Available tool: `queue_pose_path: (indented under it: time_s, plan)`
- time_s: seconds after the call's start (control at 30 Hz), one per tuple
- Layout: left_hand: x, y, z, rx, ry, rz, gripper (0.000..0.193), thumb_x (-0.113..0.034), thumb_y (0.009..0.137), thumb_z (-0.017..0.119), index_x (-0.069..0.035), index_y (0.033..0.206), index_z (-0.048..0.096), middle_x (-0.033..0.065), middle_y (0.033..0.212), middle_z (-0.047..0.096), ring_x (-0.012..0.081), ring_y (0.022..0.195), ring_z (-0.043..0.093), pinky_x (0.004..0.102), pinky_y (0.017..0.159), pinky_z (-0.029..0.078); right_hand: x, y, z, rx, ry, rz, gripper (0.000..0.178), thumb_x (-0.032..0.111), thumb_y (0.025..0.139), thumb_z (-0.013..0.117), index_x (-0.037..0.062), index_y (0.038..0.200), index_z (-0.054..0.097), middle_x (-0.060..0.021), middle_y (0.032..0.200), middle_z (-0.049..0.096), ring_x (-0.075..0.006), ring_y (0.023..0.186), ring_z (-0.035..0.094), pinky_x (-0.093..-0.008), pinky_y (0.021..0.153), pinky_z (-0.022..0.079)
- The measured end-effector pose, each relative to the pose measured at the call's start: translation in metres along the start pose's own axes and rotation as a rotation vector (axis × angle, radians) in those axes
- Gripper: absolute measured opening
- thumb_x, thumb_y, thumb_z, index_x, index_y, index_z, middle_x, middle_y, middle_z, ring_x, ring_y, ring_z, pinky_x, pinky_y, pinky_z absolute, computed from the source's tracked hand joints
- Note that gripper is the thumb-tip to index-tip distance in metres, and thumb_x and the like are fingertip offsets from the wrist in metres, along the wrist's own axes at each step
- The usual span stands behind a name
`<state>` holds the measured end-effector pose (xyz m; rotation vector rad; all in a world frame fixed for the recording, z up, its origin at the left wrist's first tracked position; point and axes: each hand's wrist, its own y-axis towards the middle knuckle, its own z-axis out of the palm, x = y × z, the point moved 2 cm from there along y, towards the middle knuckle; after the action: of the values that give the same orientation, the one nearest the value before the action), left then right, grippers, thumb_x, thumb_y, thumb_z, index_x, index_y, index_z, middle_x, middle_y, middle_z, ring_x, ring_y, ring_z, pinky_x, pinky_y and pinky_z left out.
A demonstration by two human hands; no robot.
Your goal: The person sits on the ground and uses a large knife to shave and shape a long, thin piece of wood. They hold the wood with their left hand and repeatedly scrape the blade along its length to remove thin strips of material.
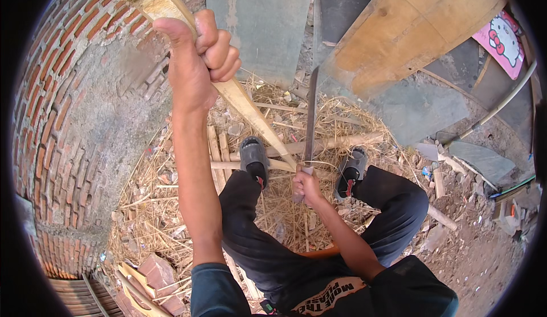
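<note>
A long pale wooden stake slants across the view from upper left down toward the middle. My left hand is wrapped round its thick upper part, with the thumb stretched along the wood. The stake narrows to a tip close to my right hand. That hand is closed round the light handle of a machete, whose long dark blade points up and away from me. Between my sandalled feet, the stake's thin end lies just left of the blade's base; I cannot tell whether they touch.
Straw and wood shavings cover the ground, with wooden sticks among them. A curved-looking brick wall rises on the left. Grey sheets and a brown board stand or lie ahead. Rubble spreads at the right.
</note>
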<state>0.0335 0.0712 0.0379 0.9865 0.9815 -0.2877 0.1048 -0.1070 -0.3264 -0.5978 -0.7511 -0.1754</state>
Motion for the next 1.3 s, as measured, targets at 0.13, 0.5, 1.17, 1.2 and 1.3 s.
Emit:
queue_pose_path:
  time_s: [0.13,0.5,1.17,1.2,1.3]
  plan:
    - [0.000,-0.002,-0.012,0.017,0.005,0.000,0.068,-0.084,0.088,0.025,-0.018,0.070,0.026,-0.0086,0.054,0.016,0.0048,0.044,0.013,0.0241,0.040,0.012,-0.063,0.014,-0.055,0.085,0.295,0.496,0.017,0.006,0.081,0.051,0.0176,0.072,0.042,0.0065,0.051,0.033,-0.0074,0.038,0.028,-0.0265,0.044,0.032]
    - [-0.001,0.000,-0.007,0.044,-0.033,0.010,0.068,-0.085,0.086,0.029,-0.019,0.070,0.026,-0.0098,0.052,0.017,0.0041,0.042,0.013,0.0227,0.038,0.012,-0.003,-0.015,-0.005,0.212,0.267,-0.020,0.018,0.009,0.080,0.053,0.0164,0.069,0.040,0.0053,0.050,0.032,-0.0090,0.038,0.028,-0.0288,0.046,0.033]
    - [-0.003,-0.010,-0.028,-0.014,-0.084,0.012,0.066,-0.084,0.085,0.034,-0.020,0.069,0.026,-0.0106,0.052,0.016,0.0031,0.042,0.012,0.0211,0.037,0.011,-0.011,0.001,-0.010,0.167,0.156,0.305,0.017,0.007,0.082,0.054,0.0161,0.075,0.042,0.0049,0.055,0.033,-0.0092,0.040,0.031,-0.0293,0.045,0.031]
    - [-0.003,-0.011,-0.031,-0.006,-0.088,0.013,0.066,-0.083,0.085,0.034,-0.020,0.069,0.026,-0.0107,0.052,0.016,0.0031,0.042,0.012,0.0209,0.037,0.011,0.004,0.002,-0.011,0.173,0.180,0.272,0.017,0.007,0.082,0.054,0.0161,0.075,0.042,0.0049,0.055,0.033,-0.0089,0.040,0.030,-0.0294,0.045,0.031]
    - [-0.006,-0.011,-0.033,0.054,-0.088,0.015,0.065,-0.082,0.087,0.034,-0.020,0.070,0.026,-0.0104,0.053,0.016,0.0037,0.043,0.012,0.0215,0.039,0.012,0.051,-0.019,0.010,0.195,0.243,0.157,0.017,0.006,0.082,0.053,0.0161,0.075,0.041,0.0045,0.055,0.033,-0.0082,0.040,0.029,-0.0279,0.045,0.031]
